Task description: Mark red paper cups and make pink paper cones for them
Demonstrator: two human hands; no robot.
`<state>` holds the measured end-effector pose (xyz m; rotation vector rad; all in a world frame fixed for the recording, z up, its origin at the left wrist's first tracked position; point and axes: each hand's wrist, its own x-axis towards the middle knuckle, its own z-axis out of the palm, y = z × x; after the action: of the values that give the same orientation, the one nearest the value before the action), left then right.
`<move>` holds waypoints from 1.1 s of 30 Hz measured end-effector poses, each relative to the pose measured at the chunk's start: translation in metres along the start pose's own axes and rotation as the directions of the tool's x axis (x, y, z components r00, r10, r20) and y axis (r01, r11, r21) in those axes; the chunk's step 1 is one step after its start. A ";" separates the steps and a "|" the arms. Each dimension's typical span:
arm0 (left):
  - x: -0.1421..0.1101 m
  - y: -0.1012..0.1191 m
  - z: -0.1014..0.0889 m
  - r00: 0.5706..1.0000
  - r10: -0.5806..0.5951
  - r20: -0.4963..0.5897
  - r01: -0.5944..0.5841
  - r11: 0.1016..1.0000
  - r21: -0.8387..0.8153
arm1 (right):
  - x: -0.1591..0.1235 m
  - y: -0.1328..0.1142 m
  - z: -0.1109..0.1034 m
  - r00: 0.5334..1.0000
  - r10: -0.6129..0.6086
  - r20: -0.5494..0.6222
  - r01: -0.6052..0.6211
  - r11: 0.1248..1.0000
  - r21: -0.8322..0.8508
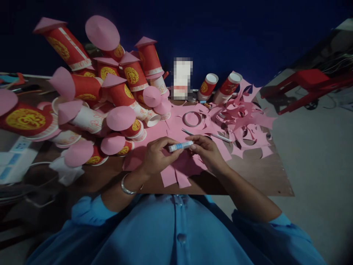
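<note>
Between both hands, above the pink paper (pixel 176 123), is a white glue stick (pixel 180 146) with a blue label, lying nearly level. My left hand (pixel 160 154) is closed around its left end, with a silver bangle at the wrist. The fingers of my right hand (pixel 205 151) pinch its right end. Just behind the hands, a pen-like white and dark tool (pixel 220 137) rests on the paper. A roll of tape (pixel 192 119) lies farther back.
Red and white paper cups with pink cone tops (pixel 132 75) crowd the table's left side. Two capless cup stacks (pixel 208 86) stand at the back. Cut pink scraps (pixel 248 117) heap on the right. A red stool (pixel 309 79) is beyond the table edge.
</note>
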<state>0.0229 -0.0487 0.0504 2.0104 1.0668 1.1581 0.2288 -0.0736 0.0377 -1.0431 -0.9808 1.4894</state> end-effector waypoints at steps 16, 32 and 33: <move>-0.005 -0.032 0.007 0.989 -0.013 0.149 -0.002 0.995 0.102 | 0.028 -0.071 -0.107 0.849 -0.527 0.025 0.075 0.074 -0.994; -0.007 -0.046 0.010 0.988 0.018 0.154 -0.047 0.982 0.183 | 0.048 -0.056 -0.115 0.921 -0.359 -0.151 -0.208 -0.125 -0.970; -0.007 -0.046 0.010 0.988 0.009 0.152 -0.037 0.983 0.179 | 0.047 -0.057 -0.114 0.924 -0.348 -0.155 -0.212 -0.130 -0.969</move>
<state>0.0136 -0.0317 0.0067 2.2168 1.1081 0.9311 0.3495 -0.0119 0.0532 -2.2119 -1.9116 -0.0664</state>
